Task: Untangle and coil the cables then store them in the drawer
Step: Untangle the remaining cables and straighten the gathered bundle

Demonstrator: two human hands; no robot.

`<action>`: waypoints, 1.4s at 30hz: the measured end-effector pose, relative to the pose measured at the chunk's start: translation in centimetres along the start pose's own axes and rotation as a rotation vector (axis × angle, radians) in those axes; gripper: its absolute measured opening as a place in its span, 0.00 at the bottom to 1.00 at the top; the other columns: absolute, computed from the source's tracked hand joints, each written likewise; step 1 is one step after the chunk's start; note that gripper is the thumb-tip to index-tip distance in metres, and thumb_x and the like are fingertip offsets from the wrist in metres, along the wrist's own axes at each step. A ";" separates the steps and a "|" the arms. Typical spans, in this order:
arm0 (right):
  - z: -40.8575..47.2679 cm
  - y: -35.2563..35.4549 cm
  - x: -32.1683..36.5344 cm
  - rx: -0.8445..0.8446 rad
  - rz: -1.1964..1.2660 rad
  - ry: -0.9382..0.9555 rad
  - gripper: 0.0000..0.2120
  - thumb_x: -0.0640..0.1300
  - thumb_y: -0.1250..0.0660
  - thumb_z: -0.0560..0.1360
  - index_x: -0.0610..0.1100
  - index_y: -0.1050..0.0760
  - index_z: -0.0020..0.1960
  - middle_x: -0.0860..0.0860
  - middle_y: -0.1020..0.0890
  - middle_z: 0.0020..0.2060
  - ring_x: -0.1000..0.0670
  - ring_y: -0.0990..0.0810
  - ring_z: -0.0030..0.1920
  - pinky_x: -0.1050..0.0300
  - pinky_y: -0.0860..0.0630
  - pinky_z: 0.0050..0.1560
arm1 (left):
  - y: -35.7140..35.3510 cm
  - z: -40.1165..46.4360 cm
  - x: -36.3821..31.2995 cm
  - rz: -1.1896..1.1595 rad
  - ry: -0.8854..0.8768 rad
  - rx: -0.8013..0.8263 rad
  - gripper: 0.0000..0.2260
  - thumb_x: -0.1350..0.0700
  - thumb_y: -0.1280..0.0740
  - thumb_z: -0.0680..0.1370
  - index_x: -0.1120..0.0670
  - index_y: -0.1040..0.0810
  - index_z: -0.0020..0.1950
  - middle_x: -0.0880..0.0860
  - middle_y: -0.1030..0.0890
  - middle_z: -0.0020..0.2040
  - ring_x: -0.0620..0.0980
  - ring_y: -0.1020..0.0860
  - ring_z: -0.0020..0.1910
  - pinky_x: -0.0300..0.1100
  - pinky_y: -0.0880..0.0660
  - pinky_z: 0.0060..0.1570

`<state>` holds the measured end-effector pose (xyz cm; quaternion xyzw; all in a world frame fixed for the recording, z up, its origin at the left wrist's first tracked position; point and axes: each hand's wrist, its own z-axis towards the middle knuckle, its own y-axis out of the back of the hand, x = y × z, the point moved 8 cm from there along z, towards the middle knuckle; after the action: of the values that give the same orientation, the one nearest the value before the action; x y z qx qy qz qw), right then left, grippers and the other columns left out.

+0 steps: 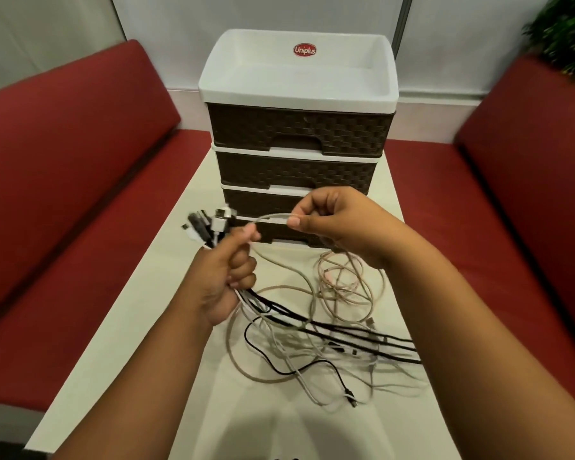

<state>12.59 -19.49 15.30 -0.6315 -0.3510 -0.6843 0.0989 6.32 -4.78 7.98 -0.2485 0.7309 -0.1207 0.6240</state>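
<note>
At frame centre, left hand [228,277] fists a bundle of cables [312,327] while right hand [332,220] fingers pinch one grey cable [273,216] before the drawer unit [296,127].

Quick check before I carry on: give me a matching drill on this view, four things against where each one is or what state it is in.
Things:
1. left hand
2. right hand
3. pink cable
4. drawers

States:
A. all shut, stacked at the table's far end
B. fist closed around a bundle of cable ends
C. lying loosely looped on the table
D. pinching one grey cable between fingertips

Pairs: 1-B, 2-D, 3-C, 4-A
</note>
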 end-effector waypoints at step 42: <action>-6.2 7.6 -16.1 -0.110 -0.586 -0.363 0.07 0.47 0.30 0.76 0.44 0.18 0.43 0.53 0.20 0.32 0.53 0.26 0.33 0.68 0.32 0.31 | 8.9 1.0 -2.1 -0.322 -0.145 -0.203 0.07 0.50 0.34 0.74 0.50 0.28 0.38 0.48 0.42 0.19 0.43 0.42 0.15 0.31 0.46 0.17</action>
<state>15.03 -33.75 3.20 -0.6196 -0.4920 -0.5780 -0.2001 5.56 4.01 5.24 -0.4317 0.6432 -0.1264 0.6197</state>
